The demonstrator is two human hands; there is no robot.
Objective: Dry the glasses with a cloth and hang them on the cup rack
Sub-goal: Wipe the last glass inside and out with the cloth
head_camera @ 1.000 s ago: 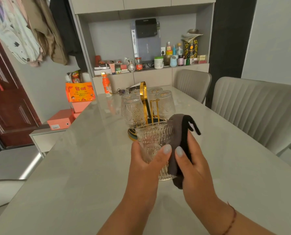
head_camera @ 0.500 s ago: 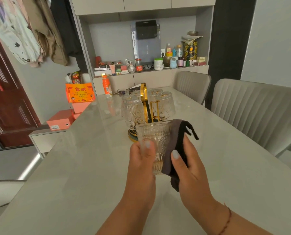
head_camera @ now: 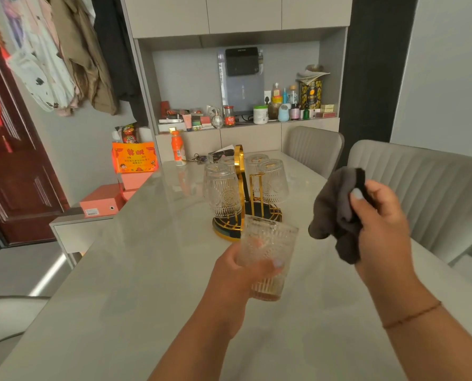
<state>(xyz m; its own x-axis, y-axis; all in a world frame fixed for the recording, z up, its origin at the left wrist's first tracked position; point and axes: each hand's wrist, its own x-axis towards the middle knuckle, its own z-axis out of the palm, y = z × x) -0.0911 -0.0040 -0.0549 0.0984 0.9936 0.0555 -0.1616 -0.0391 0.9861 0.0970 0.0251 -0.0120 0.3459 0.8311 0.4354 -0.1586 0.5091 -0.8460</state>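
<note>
— Where is our clear embossed glass tumbler (head_camera: 268, 259)?

— Our left hand (head_camera: 237, 273) grips it upright above the pale marble table (head_camera: 147, 270), just near of the gold wire cup rack (head_camera: 246, 193).

— And the right hand (head_camera: 380, 226)?

— It pinches the dark grey cloth (head_camera: 333, 210), apart from the tumbler.

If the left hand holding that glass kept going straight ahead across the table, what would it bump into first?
Probably the cup rack: the left hand and its glass point at its gold-rimmed base, just beyond. Depth is hard to judge from one view.
</note>
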